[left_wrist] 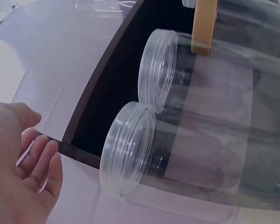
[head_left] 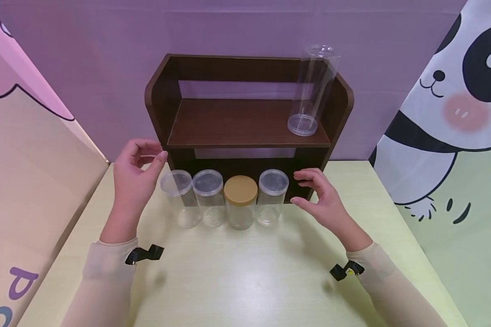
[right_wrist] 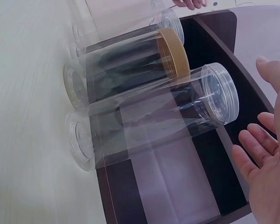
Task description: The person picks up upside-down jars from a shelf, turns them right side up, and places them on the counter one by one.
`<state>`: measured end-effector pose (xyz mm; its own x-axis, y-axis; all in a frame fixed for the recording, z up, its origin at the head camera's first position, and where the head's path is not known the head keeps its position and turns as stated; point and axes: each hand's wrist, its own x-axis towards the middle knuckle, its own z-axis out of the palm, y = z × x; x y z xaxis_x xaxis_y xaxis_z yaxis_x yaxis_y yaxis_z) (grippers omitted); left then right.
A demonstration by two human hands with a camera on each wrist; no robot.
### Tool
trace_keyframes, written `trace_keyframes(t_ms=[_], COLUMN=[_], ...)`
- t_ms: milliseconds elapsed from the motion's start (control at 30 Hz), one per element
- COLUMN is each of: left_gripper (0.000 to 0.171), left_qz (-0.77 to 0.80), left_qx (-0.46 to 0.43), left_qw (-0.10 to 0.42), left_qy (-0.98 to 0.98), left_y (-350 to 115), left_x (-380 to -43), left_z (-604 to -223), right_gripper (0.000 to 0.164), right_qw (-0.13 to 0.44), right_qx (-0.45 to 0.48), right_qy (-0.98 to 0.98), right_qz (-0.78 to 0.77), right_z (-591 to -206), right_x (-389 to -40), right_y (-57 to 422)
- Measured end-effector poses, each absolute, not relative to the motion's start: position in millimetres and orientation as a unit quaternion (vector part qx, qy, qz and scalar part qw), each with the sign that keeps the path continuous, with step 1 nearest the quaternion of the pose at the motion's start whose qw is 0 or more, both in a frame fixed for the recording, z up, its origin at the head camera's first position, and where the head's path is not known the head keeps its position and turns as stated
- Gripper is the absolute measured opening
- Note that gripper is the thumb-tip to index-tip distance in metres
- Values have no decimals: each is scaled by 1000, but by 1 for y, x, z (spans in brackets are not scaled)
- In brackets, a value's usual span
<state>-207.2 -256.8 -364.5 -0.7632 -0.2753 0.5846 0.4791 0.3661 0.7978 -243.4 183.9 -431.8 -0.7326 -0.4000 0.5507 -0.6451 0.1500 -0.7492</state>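
Several clear jars stand in a row on the table before a dark brown shelf (head_left: 245, 122). From the left come a jar with a clear lid (head_left: 176, 182), another clear-lidded jar (head_left: 207, 182), a jar with a tan lid (head_left: 240, 190) and a third clear-lidded jar (head_left: 273, 182). My left hand (head_left: 137, 172) hovers by the leftmost jar and the shelf's left side, fingers loosely bent, holding nothing. To the right of the row, my right hand (head_left: 321, 200) is apart from the nearest jar (right_wrist: 219, 93), its fingers spread and holding nothing.
A tall clear jar (head_left: 313, 91) stands at the right end of the upper shelf board. Behind the shelf hangs a purple cloth (head_left: 245, 27). Printed panels flank the pale table (head_left: 237, 281), the right one bearing a panda (head_left: 454, 91).
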Motion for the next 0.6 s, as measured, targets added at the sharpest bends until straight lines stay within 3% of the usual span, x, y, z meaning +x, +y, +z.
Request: trace_keyframes(t_ms=[200, 600], left_gripper=[31, 60], left_qz=[-505, -446], left_qx=[-73, -72], left_qw=[377, 385], left_qy=[-773, -805], left_y=[-263, -266], left_x=[-224, -239], left_z=[-358, -350], right_gripper=[61, 60], right_qw=[110, 116], right_qx=[350, 356], right_qy=[-749, -746], right_qz=[551, 551], right_z=[-431, -431], right_x=[-242, -242], right_y=[184, 185])
